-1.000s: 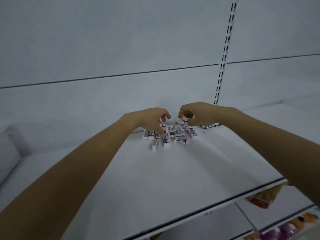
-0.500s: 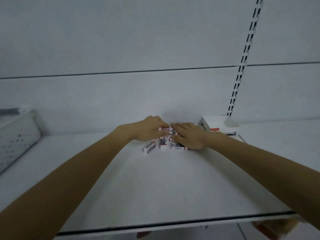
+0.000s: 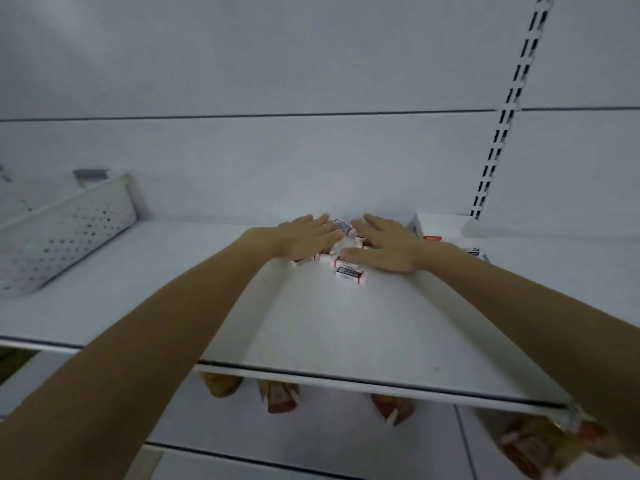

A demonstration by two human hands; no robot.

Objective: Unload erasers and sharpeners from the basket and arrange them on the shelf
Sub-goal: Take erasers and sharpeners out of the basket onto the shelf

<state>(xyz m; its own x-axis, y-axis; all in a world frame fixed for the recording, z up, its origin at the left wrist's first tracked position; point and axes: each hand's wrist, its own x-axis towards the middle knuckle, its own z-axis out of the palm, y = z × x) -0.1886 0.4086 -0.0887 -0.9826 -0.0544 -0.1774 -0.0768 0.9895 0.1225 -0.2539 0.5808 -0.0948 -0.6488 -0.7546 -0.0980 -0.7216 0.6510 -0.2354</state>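
Covering erasers (image 3: 349,273), left hand (image 3: 304,237), right hand (image 3: 388,247) flat, far from shelf (image 3: 346,334) edge

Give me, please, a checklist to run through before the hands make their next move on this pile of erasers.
1. The left hand and right hand lie flat, gripping nothing: ok.
2. All erasers gathered between the hands: not ok; a stray eraser lies outside, in front of the right thumb.
3. Pile well back from the front edge of the shelf: ok.
4. The white box clear of the right hand: cannot tell.
5. The basket emptied: cannot tell; its inside is hidden.
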